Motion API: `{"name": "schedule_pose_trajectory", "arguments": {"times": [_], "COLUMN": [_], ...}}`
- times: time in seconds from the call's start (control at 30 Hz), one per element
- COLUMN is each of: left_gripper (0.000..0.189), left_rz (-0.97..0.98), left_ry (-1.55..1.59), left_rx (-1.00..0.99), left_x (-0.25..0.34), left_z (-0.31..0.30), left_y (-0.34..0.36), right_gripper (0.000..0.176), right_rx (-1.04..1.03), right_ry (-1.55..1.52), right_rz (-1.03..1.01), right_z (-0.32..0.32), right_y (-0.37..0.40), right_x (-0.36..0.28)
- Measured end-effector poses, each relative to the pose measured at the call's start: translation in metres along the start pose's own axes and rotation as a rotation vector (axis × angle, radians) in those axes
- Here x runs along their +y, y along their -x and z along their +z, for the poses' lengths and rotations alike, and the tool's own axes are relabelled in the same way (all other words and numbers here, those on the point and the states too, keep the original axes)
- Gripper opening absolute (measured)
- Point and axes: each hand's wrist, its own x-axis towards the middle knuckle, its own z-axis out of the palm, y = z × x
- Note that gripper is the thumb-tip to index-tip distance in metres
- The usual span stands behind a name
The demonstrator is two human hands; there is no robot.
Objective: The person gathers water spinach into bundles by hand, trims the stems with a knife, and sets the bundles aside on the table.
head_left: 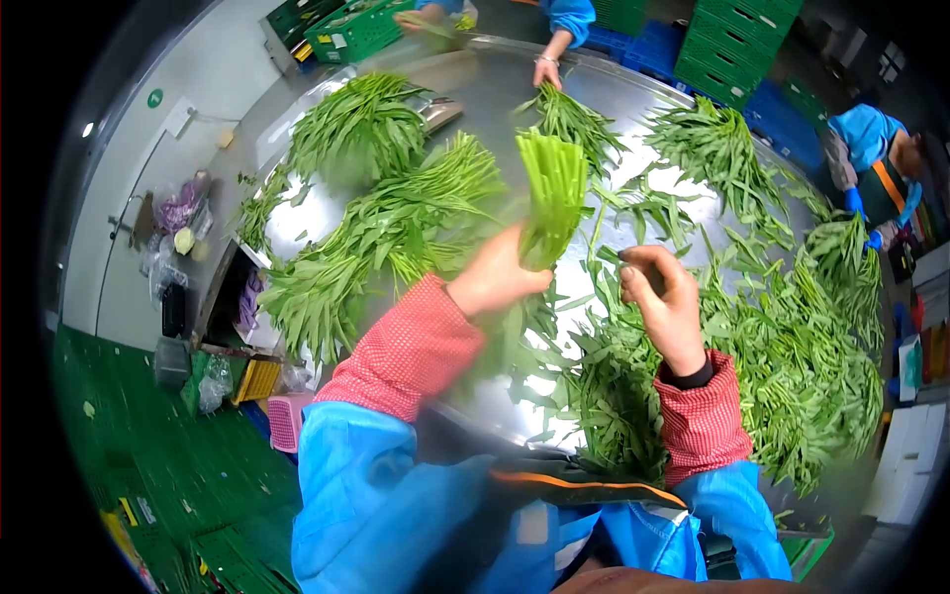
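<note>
Raised over the metal table (485,401), my left hand (495,272) is closed around a bunch of water spinach (552,188). The cut stem ends point up, and the leaves hang blurred below the fist. To its right is my right hand (665,302), its fingers loosely curled and the thumb apart from the index finger. A small dark spot shows at the index fingertip, and no stem is visible in that hand. Beneath it spreads a loose heap of water spinach (792,356). Left of my left hand lie gathered bunches (396,218).
Across the table, a person's hand (547,71) touches another bunch (574,124). At the right, a blue-gloved person (866,148) handles greens. Green crates (732,49) are stacked at the back. A pink basket (287,421) stands by the table's left edge.
</note>
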Motion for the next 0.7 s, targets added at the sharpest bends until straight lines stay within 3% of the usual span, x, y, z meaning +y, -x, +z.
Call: {"name": "schedule_pose_trajectory", "arguments": {"times": [0.17,0.27,0.3,0.37,0.4,0.43,0.5,0.63,0.7], "left_gripper": [0.06,0.061,0.061,0.061,0.062,0.063,0.064,0.064,0.065], "left_rz": [-0.054,-0.114,-0.154,-0.238,-0.148,-0.162,-0.189,-0.191,-0.215], "left_ry": [0.251,0.325,0.377,0.484,0.468,0.5,0.57,0.747,0.655], "left_rx": [-0.249,-0.419,-0.477,-0.581,-0.572,-0.574,-0.571,-0.587,-0.567], "left_x": [0.007,0.012,0.011,0.013,0.01,0.01,0.011,0.003,0.013], "left_z": [0.018,0.031,0.033,0.036,0.039,0.04,0.038,0.027,0.021], "left_y": [0.009,0.016,0.018,0.023,0.026,0.029,0.037,0.037,0.038], "right_gripper": [0.032,0.021,0.014,0.008,0.004,0.005,0.006,0.004,0.005], "right_rx": [0.085,0.147,0.077,0.181,0.238,0.288,0.359,0.147,0.051], "right_ry": [0.282,0.488,0.453,0.342,0.14,-0.186,-0.417,-0.375,-0.277], "right_rz": [-0.319,-0.6,-0.481,-0.485,-0.204,-0.126,-0.097,-0.057,-0.057], "right_z": [0.009,0.01,0.005,-0.001,-0.009,-0.021,-0.049,-0.04,-0.022], "right_y": [0.004,-0.004,-0.001,-0.002,-0.002,-0.006,-0.011,0.013,0.023], "right_x": [-0.028,-0.022,-0.022,-0.009,-0.008,-0.007,-0.002,-0.009,-0.009]}}
